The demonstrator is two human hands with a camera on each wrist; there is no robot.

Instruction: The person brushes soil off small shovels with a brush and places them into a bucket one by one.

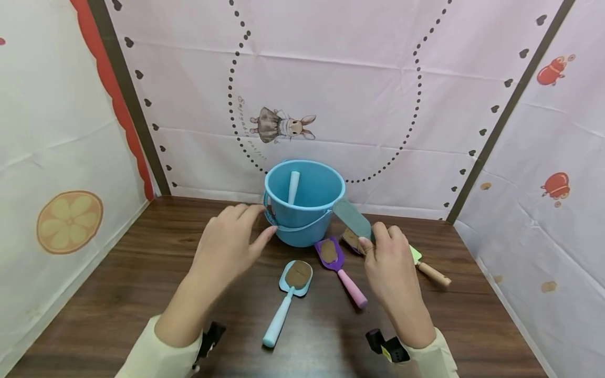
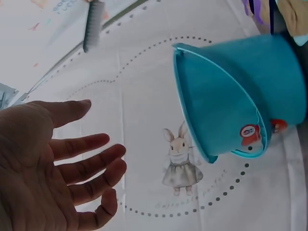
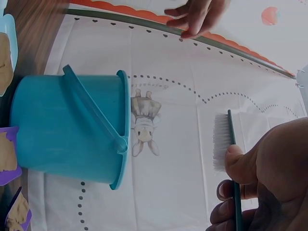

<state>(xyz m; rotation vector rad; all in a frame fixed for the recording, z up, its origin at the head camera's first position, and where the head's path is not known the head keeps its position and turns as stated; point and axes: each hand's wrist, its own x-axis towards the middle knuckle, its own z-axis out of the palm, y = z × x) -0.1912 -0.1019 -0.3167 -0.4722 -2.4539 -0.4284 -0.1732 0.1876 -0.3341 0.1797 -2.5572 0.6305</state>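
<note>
My right hand [image 1: 392, 268] pinches a teal brush [image 1: 353, 219] between thumb and fingers; its pale bristles show in the right wrist view. The brush is held up in front of the bucket's right side. Left of the blue bucket [image 1: 302, 226], my left hand [image 1: 227, 247] hovers with fingers spread and loosely bent. The left wrist view shows nothing in that palm and a gap to the bucket. A pale blue handle [image 1: 293, 187] sticks up inside the bucket, whose own handle hangs down in front; what is deeper inside is hidden.
Before the bucket lie a light blue shovel [image 1: 279, 317] and a purple shovel with a pink handle [image 1: 352, 289], each bearing a brown lump. Another brown lump [image 1: 351, 239] sits partly behind the right hand, beside a green tool with a wooden handle [image 1: 434, 274]. Printed cloth walls surround the table.
</note>
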